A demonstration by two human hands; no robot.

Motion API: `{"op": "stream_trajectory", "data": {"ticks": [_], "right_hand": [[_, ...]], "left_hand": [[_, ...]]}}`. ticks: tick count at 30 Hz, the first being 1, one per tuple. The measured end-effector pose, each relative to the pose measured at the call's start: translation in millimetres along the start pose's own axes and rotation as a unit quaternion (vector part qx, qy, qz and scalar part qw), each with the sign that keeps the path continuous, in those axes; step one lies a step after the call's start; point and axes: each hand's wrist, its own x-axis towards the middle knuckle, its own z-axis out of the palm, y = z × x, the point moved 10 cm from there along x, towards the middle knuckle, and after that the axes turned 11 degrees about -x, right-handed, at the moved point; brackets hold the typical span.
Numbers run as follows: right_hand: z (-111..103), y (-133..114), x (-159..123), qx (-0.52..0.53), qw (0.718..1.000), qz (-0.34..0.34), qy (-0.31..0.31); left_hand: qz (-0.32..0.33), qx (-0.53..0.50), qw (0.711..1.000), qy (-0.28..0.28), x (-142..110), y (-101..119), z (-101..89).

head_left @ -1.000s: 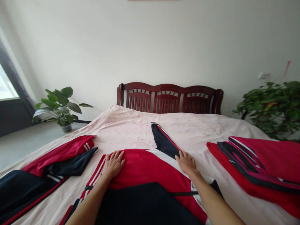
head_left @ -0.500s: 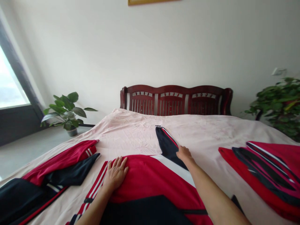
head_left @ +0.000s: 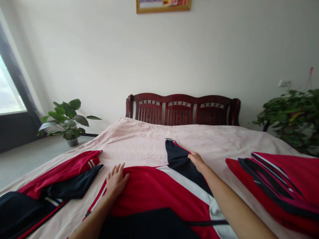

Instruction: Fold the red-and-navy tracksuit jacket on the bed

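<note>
a pink-sheeted bed (head_left: pixel 139 146) is filling the bedroom. nearest, the left hand (head_left: pixel 116 181) is resting open on a red and navy track jacket (head_left: pixel 159 189), its fingers spread on the red cloth. the right hand (head_left: pixel 196 161) is lying at the edge of the jacket's navy sleeve (head_left: pixel 177 156), fingers together; i cannot tell whether it is gripping the cloth. the jacket is lying spread across the middle of the bed, with a rumpled red and navy garment (head_left: pixel 59 172) lying to its left and a folded red garment (head_left: pixel 281 179) to its right. farther off, a dark red wooden headboard (head_left: pixel 181 109) is standing against the wall, between a potted plant (head_left: pixel 66 119) and a leafy plant (head_left: pixel 291 116), with a framed picture (head_left: pixel 163 6) hanging above.
</note>
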Motion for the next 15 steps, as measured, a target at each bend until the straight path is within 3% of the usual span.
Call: {"op": "stream_trajectory", "data": {"ticks": [3, 9, 12, 15], "right_hand": [[-17.9, -5.3, -18.4, 0.077, 0.997, -0.016, -0.004], [-35.4, -4.2, -58.4, 0.198, 0.979, -0.018, -0.043], [-40.0, 7.1, -77.5, 0.248, 0.967, 0.004, -0.057], [-34.0, 29.8, -102.8, 0.269, 0.958, 0.043, -0.094]], "left_hand": [[-0.006, 0.022, 0.999, -0.04, 13.7, -5.3, -8.4], [0.103, 0.02, 0.99, -0.095, 24.5, 17.2, -31.6], [0.149, 0.01, 0.985, -0.084, 8.9, 26.1, -51.3], [0.201, -0.004, 0.976, -0.078, -26.1, 26.4, -63.7]]}}
